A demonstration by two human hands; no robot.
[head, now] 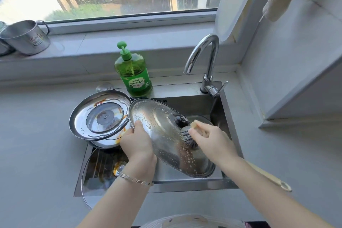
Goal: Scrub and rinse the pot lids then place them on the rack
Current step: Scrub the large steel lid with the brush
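Observation:
A soapy steel pot lid [162, 131] stands tilted over the sink [227, 114], its black knob facing me. My left hand [137, 142] grips its left rim. My right hand [209, 135] holds a wooden-handled dish brush [187, 136], whose dark bristles press on the lid just below the knob. The long handle sticks out behind my right forearm. A second lid [100, 114], steel with a glass centre and orange stains, lies upside down at the sink's left on other ware. A glass lid [96, 177] lies on a rack at the sink's lower left.
A green dish-soap pump bottle [134, 74] stands behind the sink. The chrome tap [205, 61] curves over the right rear corner. Steel mugs [26, 37] sit on the window sill at left. Grey counter surrounds the sink; a wall and cabinet rise at right.

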